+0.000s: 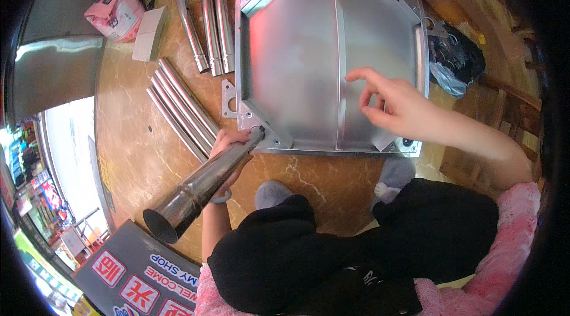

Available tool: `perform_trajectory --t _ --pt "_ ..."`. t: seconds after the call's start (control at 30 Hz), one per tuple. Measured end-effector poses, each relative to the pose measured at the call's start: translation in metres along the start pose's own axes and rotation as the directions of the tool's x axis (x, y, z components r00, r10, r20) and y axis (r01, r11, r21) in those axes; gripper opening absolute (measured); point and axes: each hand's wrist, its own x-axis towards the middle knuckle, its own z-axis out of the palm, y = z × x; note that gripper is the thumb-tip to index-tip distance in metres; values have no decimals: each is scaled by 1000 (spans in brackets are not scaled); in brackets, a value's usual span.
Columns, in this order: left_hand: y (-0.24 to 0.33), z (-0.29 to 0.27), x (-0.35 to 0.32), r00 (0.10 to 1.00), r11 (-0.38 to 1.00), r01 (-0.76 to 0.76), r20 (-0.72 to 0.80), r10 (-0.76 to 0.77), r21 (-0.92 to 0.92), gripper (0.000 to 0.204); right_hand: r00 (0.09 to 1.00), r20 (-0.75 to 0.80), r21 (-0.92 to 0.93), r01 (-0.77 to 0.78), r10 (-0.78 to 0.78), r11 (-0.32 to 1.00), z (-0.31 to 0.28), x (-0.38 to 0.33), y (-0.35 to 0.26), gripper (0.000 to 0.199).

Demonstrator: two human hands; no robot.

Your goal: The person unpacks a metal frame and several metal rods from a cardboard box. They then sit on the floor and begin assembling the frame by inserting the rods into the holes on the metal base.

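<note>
Steel leg tube (pixel 199 188) | lower left, left hand (pixel 228 155) fingers gripping it, tip at metal panel (pixel 326 60) corner | right hand (pixel 395 105) fingers open, hovering over panel, frame centre | leg not seated; seven tubes (pixel 187 108) lie loose on floor (pixel 136 149), upper left

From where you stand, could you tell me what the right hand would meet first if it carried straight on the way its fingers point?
The right hand points left over the metal tray. Going on, its fingers would probably first meet the raised centre ridge, though its height above the tray is unclear.
</note>
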Motion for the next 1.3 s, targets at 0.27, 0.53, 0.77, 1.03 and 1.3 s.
perform_trajectory --t 0.27,0.53,0.77,1.03,1.3 --pt "-3 1 -1 955 951 296 8 -297 -89 31 998 59 -69 10 -6 998 -1 -4 9 30" --pt "0 12 -11 988 985 152 -31 -150 79 36 980 198 -146 9 21 989 4 -6 15 19" --pt "-13 15 -21 942 950 245 -185 -280 -192 39 960 218 -224 224 -175 949 14 8 -3 22" --pt "-4 23 -23 933 977 189 -330 -146 102 49 613 -51 -264 753 -788 603 58 65 -140 44" --pt "-2 9 -9 968 962 247 76 -240 -112 73 647 137 -672 617 -750 409 54 116 -212 21"
